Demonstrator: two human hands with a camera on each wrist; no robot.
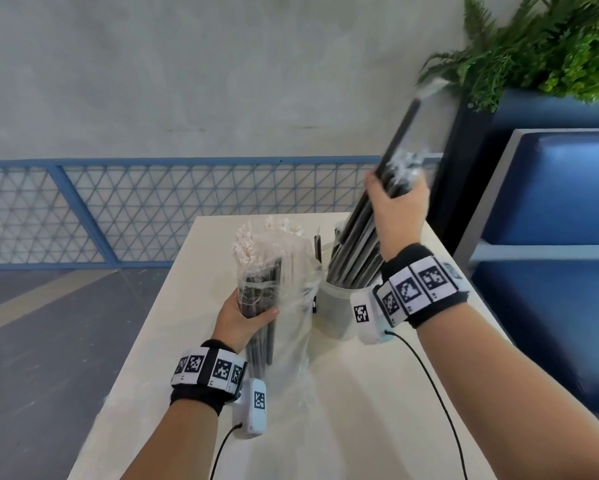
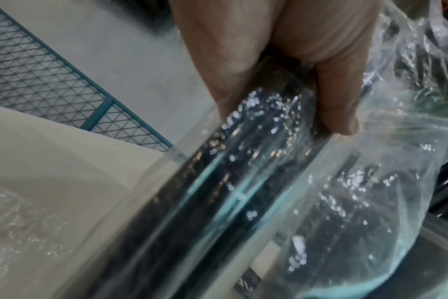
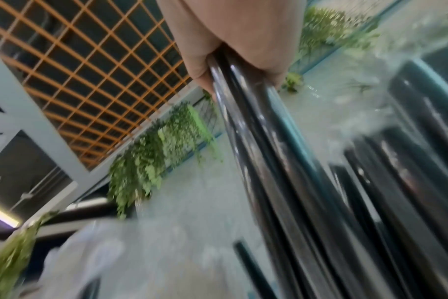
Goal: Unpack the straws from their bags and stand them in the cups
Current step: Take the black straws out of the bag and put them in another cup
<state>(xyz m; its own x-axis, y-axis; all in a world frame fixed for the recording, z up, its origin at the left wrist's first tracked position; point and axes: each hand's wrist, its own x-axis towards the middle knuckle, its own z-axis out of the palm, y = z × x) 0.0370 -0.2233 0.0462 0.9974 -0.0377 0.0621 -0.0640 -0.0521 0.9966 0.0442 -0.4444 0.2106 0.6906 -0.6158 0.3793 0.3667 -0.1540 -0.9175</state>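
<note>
Over the table (image 1: 343, 393): my right hand (image 1: 396, 202) grips black straws (image 1: 356, 251), ends in the cup (image 1: 336, 306); left hand (image 1: 242, 317) clasps the bag (image 1: 284, 306) of remaining straws; I'd lower steadily, releasing once upright.

A clear bag (image 1: 284, 306) of black straws (image 1: 261, 327) is held upright at frame centre. More black straws (image 1: 355, 251) are stood tilted in a translucent cup (image 1: 336, 313) just right.
</note>
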